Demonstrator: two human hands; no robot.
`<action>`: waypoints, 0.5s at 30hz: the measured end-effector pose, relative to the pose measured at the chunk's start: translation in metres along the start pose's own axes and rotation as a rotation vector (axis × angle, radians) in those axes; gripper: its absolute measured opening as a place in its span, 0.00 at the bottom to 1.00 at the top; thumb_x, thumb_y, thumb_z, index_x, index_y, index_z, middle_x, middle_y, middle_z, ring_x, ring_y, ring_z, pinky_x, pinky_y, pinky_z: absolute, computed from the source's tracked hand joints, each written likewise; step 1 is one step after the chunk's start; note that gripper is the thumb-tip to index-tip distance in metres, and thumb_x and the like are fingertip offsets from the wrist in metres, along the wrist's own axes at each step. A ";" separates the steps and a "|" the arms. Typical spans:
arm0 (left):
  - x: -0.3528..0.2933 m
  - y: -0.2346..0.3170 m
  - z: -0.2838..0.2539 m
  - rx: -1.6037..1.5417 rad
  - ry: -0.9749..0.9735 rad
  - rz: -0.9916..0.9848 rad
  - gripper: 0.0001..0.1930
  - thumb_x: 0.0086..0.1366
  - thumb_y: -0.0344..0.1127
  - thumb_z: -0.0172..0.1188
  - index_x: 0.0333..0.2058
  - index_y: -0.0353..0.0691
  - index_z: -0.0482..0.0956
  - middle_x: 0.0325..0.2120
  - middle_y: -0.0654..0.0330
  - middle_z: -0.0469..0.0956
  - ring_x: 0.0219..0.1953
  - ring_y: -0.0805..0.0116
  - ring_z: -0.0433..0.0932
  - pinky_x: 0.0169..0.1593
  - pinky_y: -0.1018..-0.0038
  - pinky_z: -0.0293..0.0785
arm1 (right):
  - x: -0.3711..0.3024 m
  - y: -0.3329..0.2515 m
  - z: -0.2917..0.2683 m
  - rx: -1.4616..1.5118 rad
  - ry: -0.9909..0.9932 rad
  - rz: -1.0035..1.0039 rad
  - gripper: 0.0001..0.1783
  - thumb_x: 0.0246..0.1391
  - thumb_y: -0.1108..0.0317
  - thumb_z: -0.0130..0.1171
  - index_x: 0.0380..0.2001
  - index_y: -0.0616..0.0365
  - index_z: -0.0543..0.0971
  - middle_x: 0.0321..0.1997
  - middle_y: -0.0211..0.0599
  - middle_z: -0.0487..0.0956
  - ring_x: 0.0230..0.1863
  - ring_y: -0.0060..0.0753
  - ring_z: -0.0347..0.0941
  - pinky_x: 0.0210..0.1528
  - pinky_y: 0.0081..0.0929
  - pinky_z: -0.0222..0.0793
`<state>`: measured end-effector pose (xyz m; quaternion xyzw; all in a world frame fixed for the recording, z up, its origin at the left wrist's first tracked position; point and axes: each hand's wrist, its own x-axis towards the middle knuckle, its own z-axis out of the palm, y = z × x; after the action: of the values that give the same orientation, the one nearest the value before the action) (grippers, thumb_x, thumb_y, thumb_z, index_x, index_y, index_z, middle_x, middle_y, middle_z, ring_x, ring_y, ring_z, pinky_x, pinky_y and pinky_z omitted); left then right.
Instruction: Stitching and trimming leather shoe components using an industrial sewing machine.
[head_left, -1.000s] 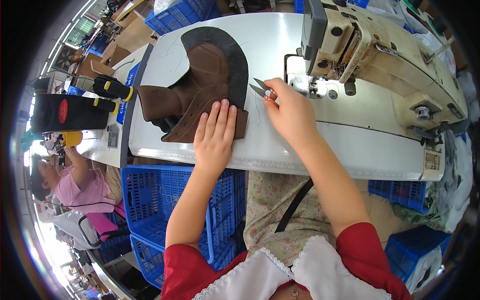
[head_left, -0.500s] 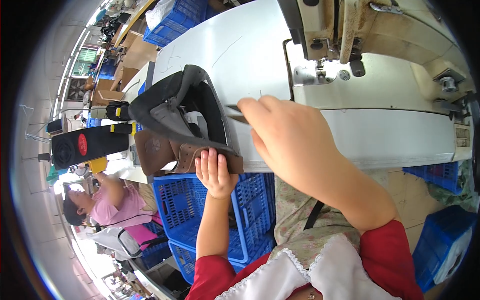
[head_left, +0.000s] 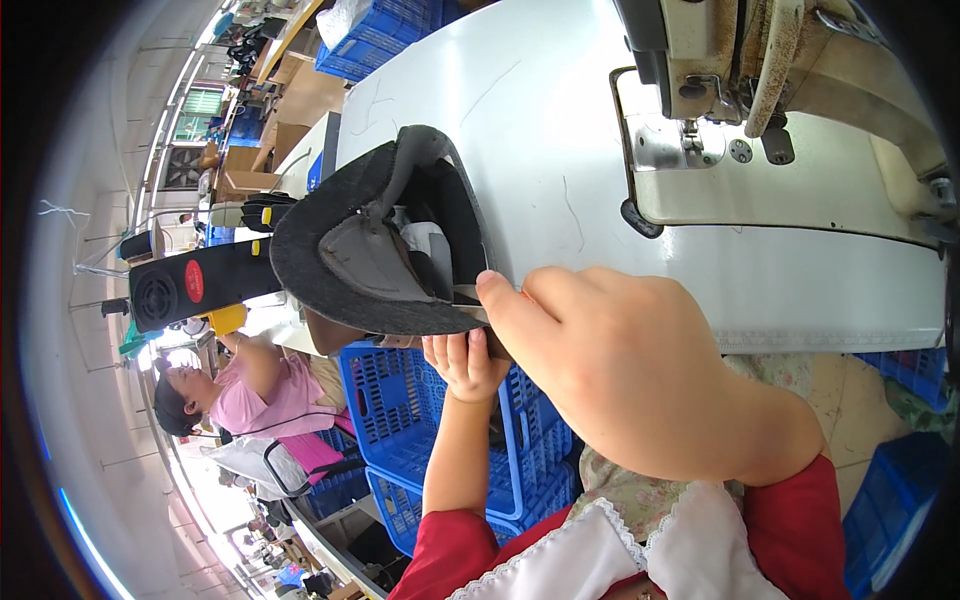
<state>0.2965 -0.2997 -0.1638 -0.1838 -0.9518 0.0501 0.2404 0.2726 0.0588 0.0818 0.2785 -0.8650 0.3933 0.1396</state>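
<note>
A shoe upper [head_left: 370, 262] in brown material with a dark grey felt-like lining lies at the front edge of the white table, its opening facing up. Inside it a white piece [head_left: 428, 243] shows. My left hand [head_left: 467, 368] grips its near edge from below, fingertips at the rim. Over its right rim, my right hand [head_left: 625, 370] is closed on small thread snips [head_left: 466, 296]. Their blade tips are at the lining's edge; my fingers hide the rest.
A sewing machine [head_left: 740, 90] stands on the white table [head_left: 540, 110] at the right. Blue crates [head_left: 395, 410] sit below the front edge. Loose threads lie on the tabletop. At left are a black box with a round grille [head_left: 190, 285] and a person in pink [head_left: 250, 400].
My right hand has moved down and in, bringing the snips against the upper's rim. The upper has tilted so more of its lining faces up. The whole view has shifted slightly.
</note>
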 end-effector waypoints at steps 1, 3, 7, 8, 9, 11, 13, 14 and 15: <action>0.003 0.003 0.000 -0.001 0.001 0.000 0.28 0.63 0.42 0.64 0.59 0.42 0.66 0.58 0.49 0.70 0.64 0.48 0.67 0.69 0.51 0.54 | 0.001 -0.001 -0.001 0.018 -0.015 0.001 0.22 0.49 0.69 0.59 0.49 0.66 0.78 0.27 0.34 0.73 0.26 0.31 0.75 0.24 0.26 0.69; 0.017 0.012 -0.006 0.025 0.237 0.096 0.28 0.62 0.42 0.65 0.59 0.42 0.66 0.59 0.50 0.70 0.63 0.49 0.68 0.69 0.51 0.55 | 0.002 0.000 0.004 0.001 -0.022 -0.001 0.22 0.49 0.69 0.59 0.49 0.66 0.78 0.27 0.34 0.73 0.26 0.32 0.75 0.24 0.27 0.69; 0.082 0.040 -0.050 -0.053 0.368 0.219 0.26 0.62 0.40 0.66 0.57 0.42 0.68 0.55 0.52 0.74 0.59 0.51 0.72 0.67 0.53 0.58 | 0.006 0.001 0.014 0.022 -0.031 -0.007 0.24 0.48 0.69 0.59 0.50 0.67 0.77 0.28 0.35 0.74 0.27 0.34 0.75 0.26 0.29 0.70; 0.093 0.045 -0.059 -0.077 0.410 0.258 0.26 0.62 0.39 0.66 0.56 0.42 0.68 0.54 0.53 0.75 0.58 0.52 0.74 0.67 0.53 0.59 | 0.008 0.000 0.014 0.021 -0.032 -0.010 0.24 0.48 0.69 0.59 0.50 0.67 0.77 0.28 0.35 0.74 0.27 0.34 0.75 0.26 0.29 0.70; 0.097 0.047 -0.063 -0.100 0.453 0.298 0.25 0.62 0.38 0.66 0.55 0.42 0.69 0.53 0.54 0.76 0.56 0.53 0.75 0.66 0.54 0.60 | 0.010 -0.002 0.013 0.001 -0.058 -0.024 0.24 0.48 0.69 0.60 0.49 0.67 0.77 0.28 0.35 0.75 0.27 0.34 0.75 0.26 0.29 0.70; 0.097 0.049 -0.062 -0.104 0.456 0.297 0.24 0.62 0.38 0.66 0.55 0.42 0.69 0.53 0.54 0.76 0.57 0.53 0.75 0.66 0.54 0.60 | 0.013 -0.003 0.010 -0.024 -0.083 -0.038 0.24 0.47 0.69 0.60 0.49 0.67 0.77 0.28 0.35 0.75 0.27 0.34 0.76 0.26 0.29 0.70; 0.096 0.050 -0.060 -0.110 0.458 0.299 0.22 0.62 0.37 0.64 0.53 0.43 0.71 0.52 0.54 0.77 0.58 0.53 0.74 0.66 0.55 0.59 | 0.016 -0.004 0.006 -0.028 -0.112 -0.033 0.23 0.46 0.68 0.61 0.47 0.67 0.77 0.26 0.34 0.75 0.27 0.34 0.76 0.26 0.29 0.70; 0.096 0.051 -0.058 -0.116 0.462 0.300 0.21 0.62 0.37 0.64 0.53 0.43 0.72 0.52 0.54 0.77 0.58 0.53 0.74 0.66 0.55 0.59 | 0.016 -0.003 0.005 -0.036 -0.113 -0.035 0.23 0.46 0.68 0.61 0.47 0.67 0.77 0.26 0.34 0.75 0.27 0.34 0.76 0.26 0.29 0.70; 0.094 0.052 -0.058 -0.116 0.465 0.297 0.20 0.62 0.37 0.63 0.52 0.43 0.73 0.52 0.54 0.77 0.58 0.53 0.74 0.67 0.55 0.59 | 0.016 -0.003 0.004 -0.029 -0.129 -0.032 0.22 0.46 0.69 0.61 0.47 0.67 0.78 0.25 0.34 0.75 0.26 0.35 0.76 0.26 0.30 0.71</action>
<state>0.2639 -0.2160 -0.0814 -0.3414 -0.8348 -0.0134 0.4316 0.2614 0.0480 0.0882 0.3148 -0.8733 0.3598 0.0937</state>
